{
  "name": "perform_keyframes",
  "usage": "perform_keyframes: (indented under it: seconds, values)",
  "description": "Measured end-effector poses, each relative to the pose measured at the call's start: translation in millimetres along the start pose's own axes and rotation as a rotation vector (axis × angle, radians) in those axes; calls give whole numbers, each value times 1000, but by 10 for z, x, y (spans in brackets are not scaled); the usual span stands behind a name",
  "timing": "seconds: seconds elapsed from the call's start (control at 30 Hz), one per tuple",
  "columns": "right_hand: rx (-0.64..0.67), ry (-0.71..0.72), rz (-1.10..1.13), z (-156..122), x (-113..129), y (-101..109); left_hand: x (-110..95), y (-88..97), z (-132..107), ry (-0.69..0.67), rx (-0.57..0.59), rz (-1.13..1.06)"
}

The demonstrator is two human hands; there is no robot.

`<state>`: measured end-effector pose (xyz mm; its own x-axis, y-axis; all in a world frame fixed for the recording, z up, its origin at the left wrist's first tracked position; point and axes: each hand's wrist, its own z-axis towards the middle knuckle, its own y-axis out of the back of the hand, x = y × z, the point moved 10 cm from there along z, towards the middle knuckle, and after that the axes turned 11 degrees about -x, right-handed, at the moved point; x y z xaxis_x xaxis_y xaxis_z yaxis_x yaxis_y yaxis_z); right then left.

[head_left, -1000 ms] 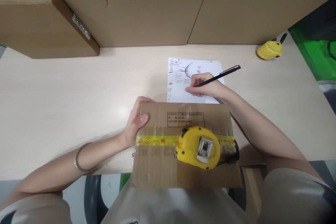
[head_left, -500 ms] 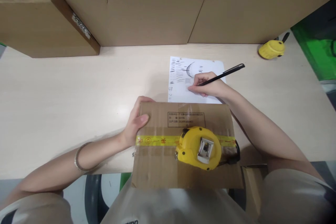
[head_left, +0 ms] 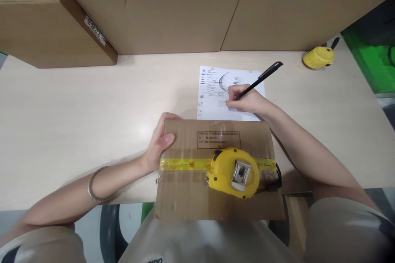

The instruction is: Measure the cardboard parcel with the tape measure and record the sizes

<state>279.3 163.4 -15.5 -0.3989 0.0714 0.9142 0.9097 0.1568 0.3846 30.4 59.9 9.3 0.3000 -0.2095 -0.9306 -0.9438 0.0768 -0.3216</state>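
My left hand (head_left: 161, 141) grips the left side of a taped cardboard box (head_left: 182, 197), its thumb on top and the other fingers partly hidden. On the box lies a yellow tape measure (head_left: 233, 172) with a metal belt clip and a black strap. In my right hand (head_left: 245, 98) is a black pen (head_left: 262, 77), its tip hidden behind the fingers. That hand rests on a white sheet of paper (head_left: 212, 111) with dark scribbles, hatching and a curved shape. The box covers the table edge nearest me, just below the sheet.
A second yellow tape measure (head_left: 318, 57) sits at the table's back right. Large cardboard boxes (head_left: 173, 12) line the back, and another cardboard box (head_left: 33, 33) stands at the far left. The pale table (head_left: 77, 111) spreads to both sides. A chair armrest (head_left: 108, 230) shows below.
My right hand has slid slightly to the right on the paper, and the pen has tipped more upright. My left hand, the box and the tape measures are practically unchanged.
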Motion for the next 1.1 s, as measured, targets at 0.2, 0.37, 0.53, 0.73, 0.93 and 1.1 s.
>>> perform_keyframes:
  seconds: [0.2,0.37,0.53,0.73,0.93,1.1]
  values:
    - [-35,39,40,53,11,-5,-8,-20,-5,0,9,-2]
    - [-15,66,107,57,80,-107,-21,-47,9,-16,25,-10]
    - [38,64,135,-47,179,-211,-25,-57,11,-13,30,-30]
    - [65,62,99,-65,195,-257,2,-12,4,2,4,7]
    - [46,57,49,-33,129,-229,-4,-15,7,-19,16,1]
    - [2,84,7,16,128,-178,31,-3,-2,-3,22,-14]
